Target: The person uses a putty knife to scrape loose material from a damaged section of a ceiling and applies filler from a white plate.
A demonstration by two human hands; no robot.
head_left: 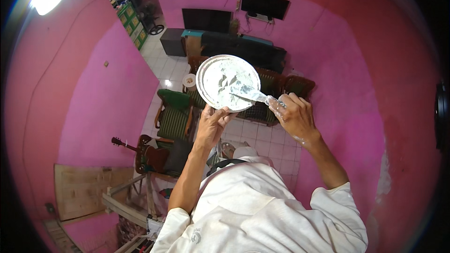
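A round container [211, 79] of white paste rests in my left hand [213, 124], whose fingers grip it from below at the near edge. My right hand [295, 117] is closed on the handle of a putty knife [251, 93], and white smears show on its fingers and wrist. The blade lies in the paste at the right half of the container, so its tip is partly hidden by the paste.
Beyond are green-striped wooden chairs [173, 115], a dark cabinet [171, 42] and wall screens [265, 4]. A guitar [157, 157] lies on a seat at lower left, beside a wooden frame [115, 204]. Pink walls [347, 89] surround me; tiled floor [262, 136] shows far below.
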